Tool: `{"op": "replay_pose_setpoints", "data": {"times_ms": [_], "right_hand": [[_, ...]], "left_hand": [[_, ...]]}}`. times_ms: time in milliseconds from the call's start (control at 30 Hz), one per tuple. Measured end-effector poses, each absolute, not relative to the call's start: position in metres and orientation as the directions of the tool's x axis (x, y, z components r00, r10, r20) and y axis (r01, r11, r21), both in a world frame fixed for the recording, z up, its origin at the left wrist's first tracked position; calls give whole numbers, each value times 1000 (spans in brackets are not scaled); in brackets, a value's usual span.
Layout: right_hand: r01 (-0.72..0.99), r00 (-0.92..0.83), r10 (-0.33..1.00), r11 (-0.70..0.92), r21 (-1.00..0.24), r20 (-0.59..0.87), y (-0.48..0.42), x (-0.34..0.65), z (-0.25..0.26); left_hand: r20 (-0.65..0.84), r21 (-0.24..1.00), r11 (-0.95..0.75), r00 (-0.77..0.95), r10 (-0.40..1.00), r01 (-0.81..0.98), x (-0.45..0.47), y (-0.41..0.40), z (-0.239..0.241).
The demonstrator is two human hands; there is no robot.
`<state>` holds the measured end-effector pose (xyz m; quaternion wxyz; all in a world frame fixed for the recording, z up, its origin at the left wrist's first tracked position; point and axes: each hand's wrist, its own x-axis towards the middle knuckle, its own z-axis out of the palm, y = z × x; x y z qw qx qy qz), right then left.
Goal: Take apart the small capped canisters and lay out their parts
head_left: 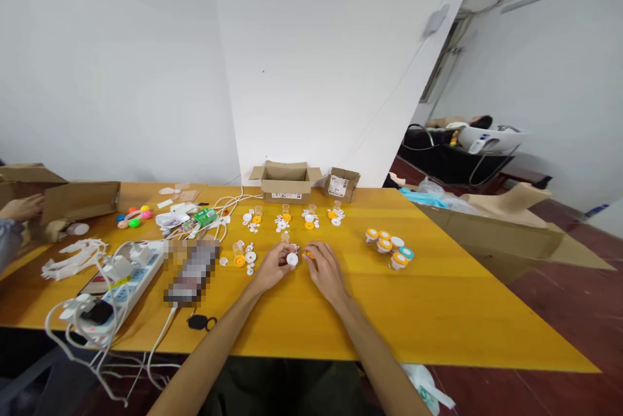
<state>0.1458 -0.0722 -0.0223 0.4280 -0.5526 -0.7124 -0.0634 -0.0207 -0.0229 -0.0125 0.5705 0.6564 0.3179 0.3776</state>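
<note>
Over the yellow tabletop (pixel 438 312), I see my left hand (pixel 272 267) pinching a white disc (pixel 292 259) by its edge, seemingly leaving its face clear, my right hand (pixel 325 268) pinching an orange piece (pixel 308 254) nearby.

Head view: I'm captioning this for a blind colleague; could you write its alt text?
A person's left hand holds a white disc and their right hand an orange part, over a yellow wooden table. Clusters of small parts and an open cardboard box lie beyond; capped containers sit to the right, a power strip to the left.
</note>
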Motion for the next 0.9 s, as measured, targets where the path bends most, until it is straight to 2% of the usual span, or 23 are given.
{"op": "replay_pose_setpoints", "data": {"times_ms": [167, 467, 900], "right_hand": [[812, -186, 711, 499, -301, 678, -73, 137, -20], [831, -206, 720, 486, -271, 662, -68, 141, -21], [793, -122, 727, 481, -374, 675, -67, 140, -21]], "left_hand": [[138, 990, -133, 555, 820, -50, -22, -20, -12], [181, 981, -186, 584, 791, -52, -25, -17, -8], [205, 967, -254, 550, 810, 13, -27, -19, -4]]}}
